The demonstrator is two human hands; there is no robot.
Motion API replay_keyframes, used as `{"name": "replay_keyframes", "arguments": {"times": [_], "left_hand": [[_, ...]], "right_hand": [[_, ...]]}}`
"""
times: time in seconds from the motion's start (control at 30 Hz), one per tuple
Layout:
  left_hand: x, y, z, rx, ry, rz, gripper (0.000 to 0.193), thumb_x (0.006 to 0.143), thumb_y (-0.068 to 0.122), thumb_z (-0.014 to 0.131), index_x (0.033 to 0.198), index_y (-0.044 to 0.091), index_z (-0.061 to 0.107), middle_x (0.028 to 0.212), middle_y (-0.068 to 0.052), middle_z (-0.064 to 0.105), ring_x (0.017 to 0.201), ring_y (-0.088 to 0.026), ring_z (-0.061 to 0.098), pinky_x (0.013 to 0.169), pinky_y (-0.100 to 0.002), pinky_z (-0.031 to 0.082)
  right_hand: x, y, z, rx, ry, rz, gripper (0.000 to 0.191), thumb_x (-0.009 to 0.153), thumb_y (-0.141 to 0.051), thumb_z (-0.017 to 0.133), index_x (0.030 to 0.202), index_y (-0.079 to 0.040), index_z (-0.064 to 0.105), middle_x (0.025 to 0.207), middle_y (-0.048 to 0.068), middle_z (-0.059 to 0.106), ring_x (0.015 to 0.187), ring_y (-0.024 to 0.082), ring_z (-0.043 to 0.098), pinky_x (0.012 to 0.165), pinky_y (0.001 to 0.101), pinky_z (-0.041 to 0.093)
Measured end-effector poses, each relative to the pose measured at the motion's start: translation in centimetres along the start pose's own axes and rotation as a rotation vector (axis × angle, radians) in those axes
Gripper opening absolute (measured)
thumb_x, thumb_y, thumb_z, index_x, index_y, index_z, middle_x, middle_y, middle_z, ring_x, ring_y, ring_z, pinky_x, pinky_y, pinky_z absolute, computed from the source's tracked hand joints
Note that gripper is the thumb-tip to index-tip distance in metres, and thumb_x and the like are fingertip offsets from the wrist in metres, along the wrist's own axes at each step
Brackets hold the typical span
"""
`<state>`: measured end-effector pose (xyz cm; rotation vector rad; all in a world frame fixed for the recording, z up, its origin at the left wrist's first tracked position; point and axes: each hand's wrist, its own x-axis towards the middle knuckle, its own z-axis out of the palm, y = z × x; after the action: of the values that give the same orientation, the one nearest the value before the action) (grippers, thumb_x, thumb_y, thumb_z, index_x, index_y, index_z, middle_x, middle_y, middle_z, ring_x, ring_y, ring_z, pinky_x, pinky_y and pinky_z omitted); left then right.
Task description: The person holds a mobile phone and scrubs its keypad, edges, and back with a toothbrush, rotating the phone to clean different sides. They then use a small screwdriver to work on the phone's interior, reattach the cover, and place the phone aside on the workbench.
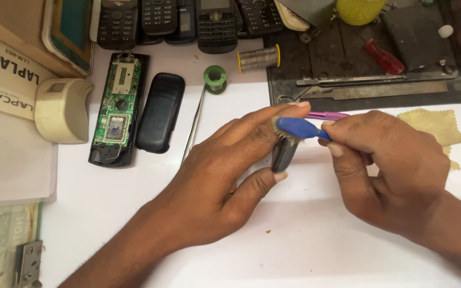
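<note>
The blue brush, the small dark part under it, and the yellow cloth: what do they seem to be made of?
The blue brush in the right hand looks like smooth, slightly glossy plastic, with pale worn bristles. The small dark part held in the left hand seems to be dark plastic, though mostly hidden by fingers. The yellow cloth looks like soft matte fabric, judging by its zigzag-cut edge.

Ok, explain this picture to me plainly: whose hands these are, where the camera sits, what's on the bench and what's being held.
The one view comes from a camera worn on the person's head, looking down at their own bare hands over a white table. The left hand pinches a small dark part on edge. The right hand holds a blue brush with its head against that part. To the left lie an opened phone with its green circuit board showing, a black back cover and metal tweezers. Keypad phones line the top.
</note>
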<state>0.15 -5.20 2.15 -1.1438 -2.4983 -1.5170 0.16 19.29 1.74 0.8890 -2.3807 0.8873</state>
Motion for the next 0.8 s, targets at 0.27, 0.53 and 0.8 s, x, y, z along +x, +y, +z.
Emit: {"name": "replay_keyframes", "arguments": {"times": [0.27, 0.53, 0.8], "left_hand": [[0.4, 0.5, 2.1, 0.07, 0.163, -0.317, 0.015, 0.097, 0.015, 0.07, 0.091, 0.001, 0.068, 0.086, -0.013, 0.072, 0.059, -0.021, 0.068, 0.053, -0.035, 0.051], [0.2, 0.3, 2.7, -0.014, 0.282, -0.409, 0.018, 0.1, 0.017, 0.063, 0.109, 0.001, 0.061, 0.08, -0.007, 0.072, 0.063, -0.013, 0.074, 0.05, -0.028, 0.057], [-0.2, -0.2, 3.4, 0.005, 0.366, -0.238, 0.021, 0.098, 0.01, 0.071, 0.106, 0.001, 0.054, 0.091, -0.009, 0.074, 0.078, -0.013, 0.078, 0.065, -0.024, 0.065]], "right_hand": [[0.1, 0.4, 1.0, -0.039, -0.103, -0.033, 0.022, 0.087, 0.009, 0.071, 0.107, 0.002, 0.064, 0.093, 0.016, 0.072, 0.079, 0.028, 0.072, 0.068, 0.0341, 0.057], [0.1, 0.5, 1.0, -0.1, -0.093, 0.075, 0.016, 0.091, 0.005, 0.071, 0.105, 0.004, 0.063, 0.091, 0.016, 0.072, 0.068, 0.022, 0.067, 0.056, 0.0312, 0.051], [-0.8, -0.1, 1.4, -0.01, -0.102, 0.116, 0.015, 0.091, 0.002, 0.071, 0.104, 0.003, 0.063, 0.091, 0.013, 0.072, 0.061, 0.014, 0.064, 0.053, 0.0263, 0.049]]}}
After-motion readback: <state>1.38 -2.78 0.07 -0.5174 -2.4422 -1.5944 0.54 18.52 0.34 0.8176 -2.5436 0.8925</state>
